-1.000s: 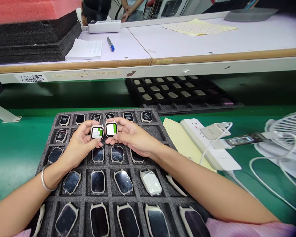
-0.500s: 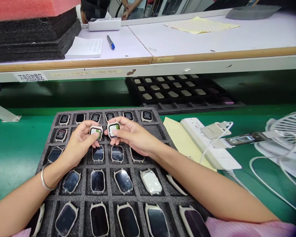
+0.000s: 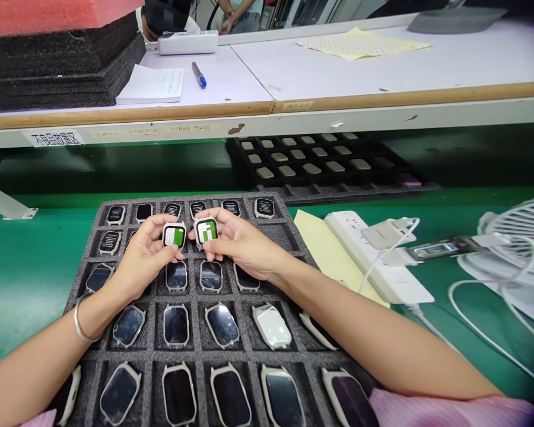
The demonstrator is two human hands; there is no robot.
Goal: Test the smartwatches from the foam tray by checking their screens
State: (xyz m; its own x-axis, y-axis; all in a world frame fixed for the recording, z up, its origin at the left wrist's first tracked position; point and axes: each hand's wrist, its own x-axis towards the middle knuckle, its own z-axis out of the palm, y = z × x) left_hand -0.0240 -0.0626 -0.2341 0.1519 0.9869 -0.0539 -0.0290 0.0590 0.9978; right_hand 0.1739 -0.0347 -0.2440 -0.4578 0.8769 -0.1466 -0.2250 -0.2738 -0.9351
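Note:
My left hand holds a smartwatch body without a strap, its lit screen showing white and green areas. Close beside it, a second strapless smartwatch is pinched in my right hand, with a similar green and white screen and the thumb at its lower edge. Both watches are raised over a grey foam tray divided into square pockets. Several more watches lie in the pockets; those in the far row, such as one watch, mostly show small text, while nearer screens look dark.
A second foam tray with pale watch bodies sits under the shelf. To the right are a white power strip, looping cables, a fan and yellow paper. Stacked foam, a notepad and a pen rest on the shelf.
The screens on both held watches have changed, with green now filling more of each. My thumbs have shifted slightly down on the screens; both hands stay in nearly the same place.

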